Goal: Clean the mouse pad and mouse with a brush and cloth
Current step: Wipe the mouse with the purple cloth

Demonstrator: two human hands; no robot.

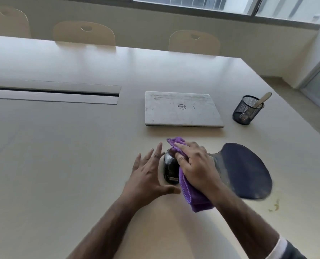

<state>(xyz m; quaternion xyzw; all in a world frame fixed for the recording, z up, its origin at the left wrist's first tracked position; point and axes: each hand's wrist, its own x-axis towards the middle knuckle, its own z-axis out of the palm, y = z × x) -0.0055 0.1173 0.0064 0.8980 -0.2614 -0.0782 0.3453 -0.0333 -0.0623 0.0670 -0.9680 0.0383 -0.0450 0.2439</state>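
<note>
While the right hand [196, 165] pressed a purple cloth [191, 195] onto the black mouse [170, 168], the left hand [148, 176] lay beside that mouse with its fingers spread wide and nothing in its grip. The right grip was closed around the cloth, one end of which stuck out past the fingertips toward the laptop while the other end hung below the wrist onto the desk [62, 146]. The mouse sat on the bare desk surface, between the two hands, with only its left flank and near end visible under the cloth. The left fingertips were at the mouse's far left edge; contact could not be confirmed. The dark mouse pad [249, 169] lay flat just to the right of the right hand, its wrist-rest end partly hidden behind that hand. A closed, scuffed silver laptop [181, 109] lay beyond the mouse, apart from it. To the laptop's right stood a black mesh cup [246, 112] with a pale handle [263, 99] leaning out of it; what tool the handle belonged to could not be determined. A small brownish stain [275, 205] marked the desk near the pad's near edge.
</note>
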